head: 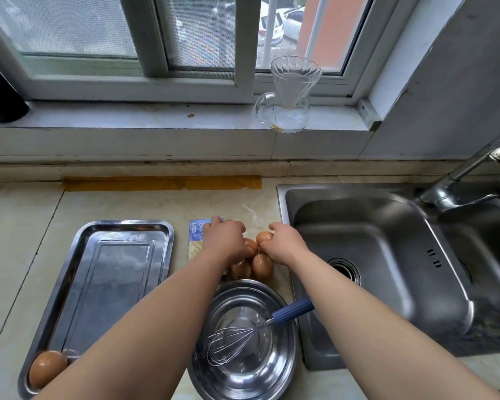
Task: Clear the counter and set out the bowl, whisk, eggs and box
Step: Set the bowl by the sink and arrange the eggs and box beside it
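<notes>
A round stainless steel bowl (243,379) sat nearest on the pale counter (18,255). A wire whisk with a blue handle (289,312) lay inside it, the handle over the rim. Just beyond the bowl lay a cluster of brown eggs (261,268). The right hand (283,243) was curled round the top one. The left hand (224,241) lay over the eggs and a blue and yellow box (195,241); its grip could not be told. Left of the bowl lay a rectangular steel tray (98,269), and right of it the steel sink's (373,241) edge ran close. Beyond the bowl, past the box, was bare counter.
</notes>
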Available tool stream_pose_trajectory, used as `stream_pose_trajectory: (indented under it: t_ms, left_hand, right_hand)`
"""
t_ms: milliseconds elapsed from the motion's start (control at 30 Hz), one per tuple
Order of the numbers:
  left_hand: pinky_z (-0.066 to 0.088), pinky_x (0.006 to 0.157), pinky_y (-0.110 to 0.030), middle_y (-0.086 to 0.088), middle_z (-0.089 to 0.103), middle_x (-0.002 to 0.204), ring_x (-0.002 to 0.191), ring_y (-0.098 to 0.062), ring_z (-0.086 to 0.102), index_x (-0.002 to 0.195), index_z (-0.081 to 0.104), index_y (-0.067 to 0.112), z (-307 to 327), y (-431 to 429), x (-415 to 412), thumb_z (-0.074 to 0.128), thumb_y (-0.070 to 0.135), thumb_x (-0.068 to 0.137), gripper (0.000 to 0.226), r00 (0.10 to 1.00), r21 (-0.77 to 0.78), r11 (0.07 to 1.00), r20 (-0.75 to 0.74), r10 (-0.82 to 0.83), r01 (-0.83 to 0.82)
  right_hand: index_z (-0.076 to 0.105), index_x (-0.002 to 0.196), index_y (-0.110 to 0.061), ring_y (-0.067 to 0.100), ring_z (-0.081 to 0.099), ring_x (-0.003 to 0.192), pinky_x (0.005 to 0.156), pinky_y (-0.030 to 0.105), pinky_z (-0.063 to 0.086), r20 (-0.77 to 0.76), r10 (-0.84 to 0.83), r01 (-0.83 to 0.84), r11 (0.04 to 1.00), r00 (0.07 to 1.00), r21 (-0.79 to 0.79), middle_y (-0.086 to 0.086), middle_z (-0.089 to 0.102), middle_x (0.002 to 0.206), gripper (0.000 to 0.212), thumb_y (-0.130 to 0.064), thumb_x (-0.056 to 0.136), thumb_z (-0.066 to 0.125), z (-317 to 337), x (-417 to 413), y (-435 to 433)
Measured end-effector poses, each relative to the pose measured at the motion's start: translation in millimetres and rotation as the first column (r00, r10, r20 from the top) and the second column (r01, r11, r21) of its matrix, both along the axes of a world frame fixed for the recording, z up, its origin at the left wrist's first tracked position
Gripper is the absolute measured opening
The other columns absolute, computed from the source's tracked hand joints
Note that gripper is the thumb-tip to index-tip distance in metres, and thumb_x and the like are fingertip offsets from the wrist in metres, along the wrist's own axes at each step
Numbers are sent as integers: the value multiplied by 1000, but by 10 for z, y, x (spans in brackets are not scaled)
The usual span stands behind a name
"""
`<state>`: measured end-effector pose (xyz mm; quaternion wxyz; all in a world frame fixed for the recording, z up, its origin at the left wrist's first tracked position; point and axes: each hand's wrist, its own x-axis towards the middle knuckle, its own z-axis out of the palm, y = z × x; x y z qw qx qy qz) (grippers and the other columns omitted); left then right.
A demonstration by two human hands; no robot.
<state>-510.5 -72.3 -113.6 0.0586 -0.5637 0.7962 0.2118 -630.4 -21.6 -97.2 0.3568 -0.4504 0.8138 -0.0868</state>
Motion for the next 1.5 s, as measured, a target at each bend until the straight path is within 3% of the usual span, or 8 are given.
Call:
stream_pose_trajectory:
  t_ms: [367, 500, 633, 767, 1133, 1233, 1333, 1500]
  left_hand:
    - [43, 95, -37, 3, 66, 119, 122, -22, 43, 123, 61, 26, 137, 48, 326, 61, 42, 84, 43, 965, -6, 990, -224, 138, -143]
    - [48, 96, -39, 1, 69, 117, 116, -23, 55, 118, 65, 22, 293, 104, 632, 60, 37, 84, 37, 909, -2, 975, -362, 206, -221]
    - [49, 94, -33, 1, 70, 112, 109, -19, 61, 115, 67, 18, 399, 179, 995, 64, 33, 83, 35, 845, 42, 957, -459, 273, -287]
    - [46, 91, -28, -1, 70, 111, 107, -19, 63, 113, 68, 13, 499, 298, 1613, 65, 27, 83, 33, 804, 62, 942, -504, 316, -331]
    - [48, 87, -25, -6, 68, 115, 101, -20, 64, 118, 64, 10, 327, 724, 3125, 71, 20, 80, 40, 822, 153, 916, -404, 401, -372]
    - [47, 84, -23, -8, 65, 121, 103, -21, 63, 124, 61, 11, 194, 865, 3314, 74, 16, 77, 49, 865, 191, 923, -328, 380, -333]
    - [48, 67, -16, -10, 64, 122, 87, -17, 62, 131, 55, 10, 65, 1015, 3416, 72, 11, 78, 55, 876, 267, 913, -295, 383, -309]
    - [50, 69, -23, -2, 66, 100, 84, -18, 64, 126, 59, 9, -104, 1128, 3479, 73, 10, 72, 56, 894, 278, 916, -264, 362, -289]
  right_hand:
    - [39, 142, -19, 28, 50, 124, 101, 42, 46, 15, -82, 83, 989, 997, -123, 8, 49, 142, 52, -19, 91, 52, 220, 252, 133]
    - [40, 142, -21, 27, 50, 123, 94, 32, 44, 88, -98, 110, 983, 991, -147, 7, 48, 141, 56, -21, 89, 58, 335, 524, 182]
    - [44, 139, -22, 26, 47, 128, 105, 32, 38, 36, -62, 67, 983, 997, -168, 0, 49, 143, 52, -27, 89, 57, 422, 853, 196]
    - [48, 137, -15, 24, 47, 129, 103, 27, 36, 53, -17, 27, 979, 998, -202, 5, 50, 142, 52, -23, 87, 59, 491, 1367, 258]
    - [55, 131, -14, 21, 57, 117, 87, 22, 42, 126, 97, -74, 982, 987, -175, 5, 55, 136, 45, -15, 86, 60, 221, 2617, 558]
    - [54, 132, -13, 21, 52, 124, 98, 26, 41, 109, 107, -93, 987, 988, -128, 5, 53, 139, 47, -13, 85, 59, 100, 2771, 657]
    - [55, 131, -14, 21, 52, 125, 99, 25, 40, 84, 91, -83, 992, 992, -93, 4, 54, 139, 46, -11, 85, 55, -3, 2849, 756]
    - [54, 132, -14, 24, 52, 124, 100, 28, 42, 51, 78, -74, 993, 996, -91, 5, 53, 139, 45, -15, 87, 56, -107, 2893, 876]
